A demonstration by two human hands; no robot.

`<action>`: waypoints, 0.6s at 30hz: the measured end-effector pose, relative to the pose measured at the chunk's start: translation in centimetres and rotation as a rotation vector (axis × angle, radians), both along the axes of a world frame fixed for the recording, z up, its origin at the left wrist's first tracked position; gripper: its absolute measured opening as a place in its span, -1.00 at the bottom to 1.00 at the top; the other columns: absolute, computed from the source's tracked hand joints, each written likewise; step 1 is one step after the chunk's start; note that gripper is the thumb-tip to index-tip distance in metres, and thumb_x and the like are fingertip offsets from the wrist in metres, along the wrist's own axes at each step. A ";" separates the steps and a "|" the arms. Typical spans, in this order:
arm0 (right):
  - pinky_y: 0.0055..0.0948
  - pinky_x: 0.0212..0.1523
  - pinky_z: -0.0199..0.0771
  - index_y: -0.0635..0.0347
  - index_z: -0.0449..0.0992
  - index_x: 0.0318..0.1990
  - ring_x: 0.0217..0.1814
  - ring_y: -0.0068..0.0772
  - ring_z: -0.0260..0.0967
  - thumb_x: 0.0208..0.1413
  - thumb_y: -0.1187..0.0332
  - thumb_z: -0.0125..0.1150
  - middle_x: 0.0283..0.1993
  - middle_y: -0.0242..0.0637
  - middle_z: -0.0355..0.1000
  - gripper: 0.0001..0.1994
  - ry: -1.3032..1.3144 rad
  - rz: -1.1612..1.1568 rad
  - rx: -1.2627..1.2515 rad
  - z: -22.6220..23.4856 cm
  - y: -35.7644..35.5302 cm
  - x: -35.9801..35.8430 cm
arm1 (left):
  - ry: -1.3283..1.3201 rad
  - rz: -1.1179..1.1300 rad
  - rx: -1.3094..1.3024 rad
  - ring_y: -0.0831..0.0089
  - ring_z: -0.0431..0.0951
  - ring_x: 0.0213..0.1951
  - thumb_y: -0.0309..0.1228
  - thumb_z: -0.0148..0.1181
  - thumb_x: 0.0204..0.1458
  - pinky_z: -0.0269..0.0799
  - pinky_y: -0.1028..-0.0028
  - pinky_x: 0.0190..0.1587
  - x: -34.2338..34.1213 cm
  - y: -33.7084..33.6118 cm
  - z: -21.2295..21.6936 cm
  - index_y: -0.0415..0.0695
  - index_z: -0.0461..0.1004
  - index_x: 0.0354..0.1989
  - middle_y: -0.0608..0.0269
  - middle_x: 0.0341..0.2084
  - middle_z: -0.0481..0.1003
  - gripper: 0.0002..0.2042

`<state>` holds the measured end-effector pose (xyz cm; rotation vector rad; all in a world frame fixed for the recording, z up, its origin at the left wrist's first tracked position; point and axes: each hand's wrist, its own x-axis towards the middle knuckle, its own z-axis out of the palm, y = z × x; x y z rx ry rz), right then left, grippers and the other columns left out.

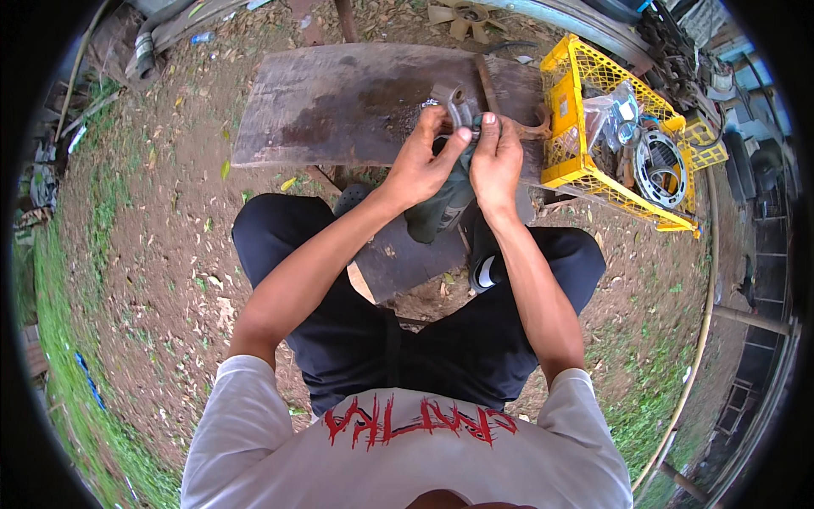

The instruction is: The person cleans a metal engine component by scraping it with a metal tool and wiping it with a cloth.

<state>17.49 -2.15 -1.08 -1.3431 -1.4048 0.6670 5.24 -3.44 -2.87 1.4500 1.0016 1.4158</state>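
Observation:
My left hand (424, 161) and my right hand (497, 157) are together above my knees, both closed around a grey metal engine part (458, 103) shaped like a rod with a ring end. A dark green rag (441, 208) hangs below my hands, pinched between them against the part. My thumbs press on the rag near the metal. The lower end of the part is hidden behind my fingers.
A dark, stained wooden board (339, 102) lies on the dirt just beyond my hands. To the right a yellow plastic crate (564, 93) holds metal rings and bagged parts. A hose (699, 339) curves along the right. Grass edges the left.

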 end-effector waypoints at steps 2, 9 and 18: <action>-0.27 -0.23 0.41 0.34 0.47 -0.17 -0.32 -0.25 0.46 0.32 0.28 0.01 -0.37 -0.05 0.49 -0.75 0.012 0.043 -0.006 0.1 0.0 0.4 | -0.034 0.026 -0.084 0.51 0.42 -0.07 -0.35 0.03 0.28 0.33 0.43 0.04 0.3 0.6 -0.2 -0.25 0.27 0.02 0.19 -0.16 0.44 -0.73; -0.51 -0.26 0.40 0.21 0.50 -0.01 -0.33 -0.55 0.41 0.30 0.36 0.06 -0.28 -0.25 0.50 -0.79 0.085 0.452 0.004 1.7 -2.4 -0.2 | -0.022 0.186 -0.332 0.34 0.46 -0.26 -0.21 -0.20 0.36 0.37 0.37 -0.11 -2.1 2.1 -0.4 -0.28 0.36 -0.10 0.13 -0.35 0.46 -0.66; -0.55 -0.24 0.39 0.26 0.50 0.06 -0.26 -0.54 0.38 0.37 0.22 -0.14 -0.24 -0.29 0.45 -0.64 0.788 0.466 -0.100 4.9 0.8 4.3 | -0.051 0.055 -0.421 0.56 0.33 -0.69 -0.25 -0.17 0.30 0.27 0.47 -0.59 -2.3 -0.1 2.5 -0.22 0.41 -0.22 0.35 -0.71 0.33 -0.71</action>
